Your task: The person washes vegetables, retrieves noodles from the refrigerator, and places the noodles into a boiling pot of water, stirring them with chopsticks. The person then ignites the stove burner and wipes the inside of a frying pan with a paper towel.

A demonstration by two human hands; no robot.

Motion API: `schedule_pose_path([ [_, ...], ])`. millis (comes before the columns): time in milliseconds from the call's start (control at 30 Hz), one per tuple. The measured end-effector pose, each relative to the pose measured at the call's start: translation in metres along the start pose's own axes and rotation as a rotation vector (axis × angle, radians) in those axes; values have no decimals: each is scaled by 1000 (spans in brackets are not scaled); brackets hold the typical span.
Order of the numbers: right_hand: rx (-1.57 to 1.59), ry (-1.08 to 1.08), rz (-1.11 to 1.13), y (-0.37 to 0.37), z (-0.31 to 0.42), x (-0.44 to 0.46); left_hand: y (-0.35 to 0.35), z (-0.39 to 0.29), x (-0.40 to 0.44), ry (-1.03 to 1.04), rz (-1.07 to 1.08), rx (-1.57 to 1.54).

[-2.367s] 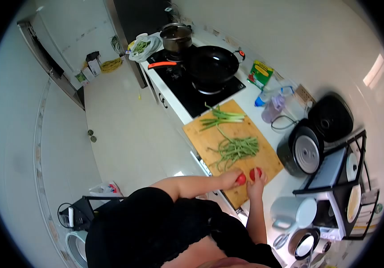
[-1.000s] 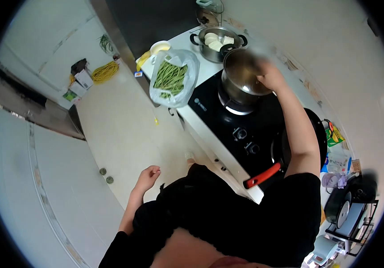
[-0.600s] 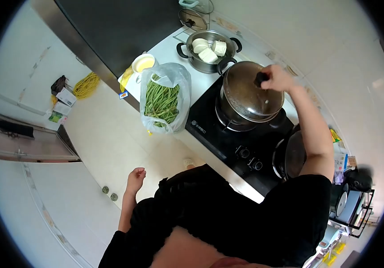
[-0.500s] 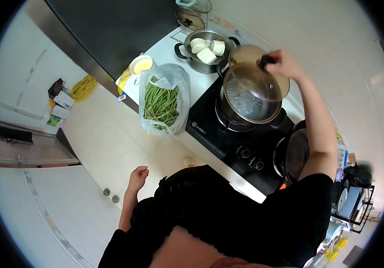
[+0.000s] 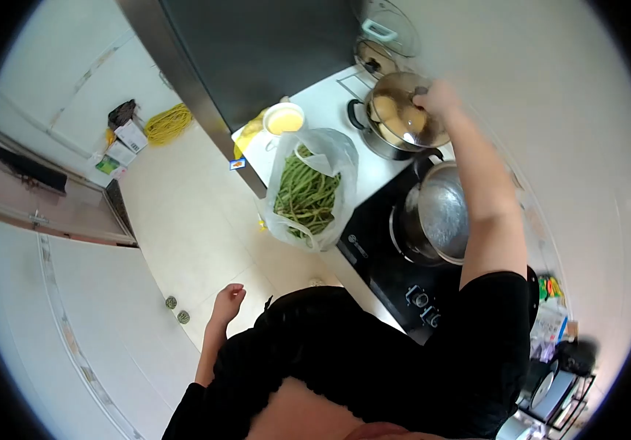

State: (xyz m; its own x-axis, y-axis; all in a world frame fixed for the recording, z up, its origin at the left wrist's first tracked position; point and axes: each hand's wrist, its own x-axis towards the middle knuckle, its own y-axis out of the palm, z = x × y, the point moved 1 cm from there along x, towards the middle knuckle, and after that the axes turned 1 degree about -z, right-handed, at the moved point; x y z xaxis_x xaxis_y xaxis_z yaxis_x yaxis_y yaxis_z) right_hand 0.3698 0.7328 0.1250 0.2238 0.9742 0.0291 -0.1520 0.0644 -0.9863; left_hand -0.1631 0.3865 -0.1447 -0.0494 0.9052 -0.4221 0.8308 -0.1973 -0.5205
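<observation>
My right hand [image 5: 441,100], blurred by motion, grips the dark knob of a glass lid [image 5: 397,84]. The lid lies over the steel pot [image 5: 389,149] on the white counter; whether it touches the rim I cannot tell. Through its brown-tinted glass show several pale pieces that look like steamed buns [image 5: 391,133]. To the right, on the black gas stove [image 5: 385,273], an uncovered pot [image 5: 412,229] holds water with a bubbly surface. Down by my body, away from the counter, hangs my left hand [image 5: 228,302], its fingers curled with nothing visible in them.
A plastic bag [image 5: 346,158] of green beans [image 5: 306,192] sits at the counter's front edge. Behind it stands a white cup [image 5: 284,118] of yellow liquid. The dark fridge [image 5: 271,55] borders the counter on the left. A coiled yellow rope [image 5: 169,125] lies on the floor.
My right hand has carried the glass lid left from above the water pot to the pot with the buns. The view has shifted; my left hand stays by my body.
</observation>
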Motion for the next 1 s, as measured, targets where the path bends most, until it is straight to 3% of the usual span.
schedule_pose_path([
  [200,-12,88,74,69,-10,52,-11,27,-17,-179,-57,-21],
  [267,29,211,239,76,-10,55,-14,26,-16,-187,-55,22],
  [367,25,145,103,97,-20,64,-22,26,-10,-225,-59,-25],
  [767,65,384,230,119,-33,82,-106,65,71,-184,36,-8],
  [833,-6,311,80,134,-51,86,-129,97,99,-155,57,-50],
  [900,-168,411,-132,131,-43,92,-167,104,120,-137,69,-18],
  [933,-20,346,-351,118,-11,81,-191,98,129,-131,60,41],
  [967,62,311,-427,89,35,71,-212,110,142,-102,41,-17],
  [1000,330,267,-706,56,117,40,-233,120,156,-105,35,47],
])
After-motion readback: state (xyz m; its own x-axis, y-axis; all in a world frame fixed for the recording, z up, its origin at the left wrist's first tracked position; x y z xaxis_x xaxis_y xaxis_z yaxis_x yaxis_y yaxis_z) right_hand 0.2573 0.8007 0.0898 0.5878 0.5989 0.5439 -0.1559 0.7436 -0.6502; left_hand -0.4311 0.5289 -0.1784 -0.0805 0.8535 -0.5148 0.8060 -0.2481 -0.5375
